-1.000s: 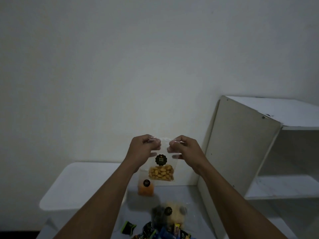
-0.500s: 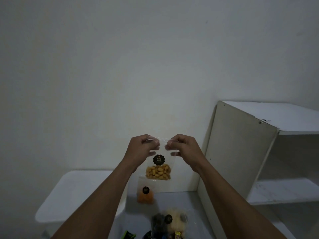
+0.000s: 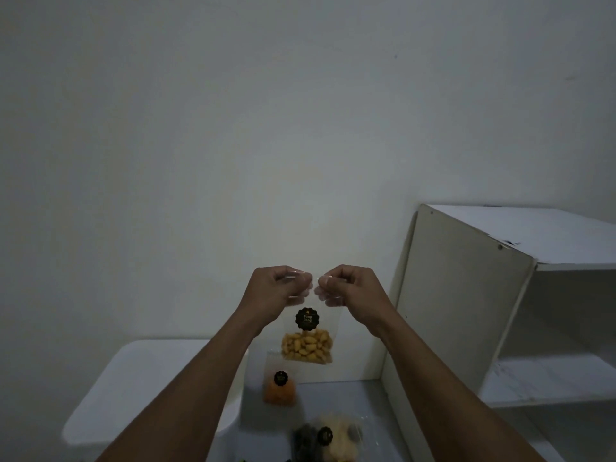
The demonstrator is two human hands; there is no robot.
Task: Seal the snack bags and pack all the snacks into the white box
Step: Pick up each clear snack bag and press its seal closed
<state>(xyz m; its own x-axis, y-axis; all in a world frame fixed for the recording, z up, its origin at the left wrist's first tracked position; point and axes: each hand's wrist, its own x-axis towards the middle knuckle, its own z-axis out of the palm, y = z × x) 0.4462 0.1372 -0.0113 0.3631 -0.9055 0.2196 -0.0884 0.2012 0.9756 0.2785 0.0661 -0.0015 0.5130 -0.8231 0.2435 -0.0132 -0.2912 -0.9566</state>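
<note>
Hanging vertical snack bag [image 3: 308, 328], mouth up

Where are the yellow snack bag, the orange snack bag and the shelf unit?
yellow snack bag [image 3: 306, 349], head view, on the yellow pieces
orange snack bag [image 3: 279, 393], head view, on its orange contents
shelf unit [image 3: 460, 295], head view, on its side panel

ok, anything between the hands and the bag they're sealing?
Nothing visible. The left hand and right hand both pinch the top edge of the clear bag of yellow snacks. The bag hangs in the air in front of the wall, above the orange snack bag on the surface below.
</note>
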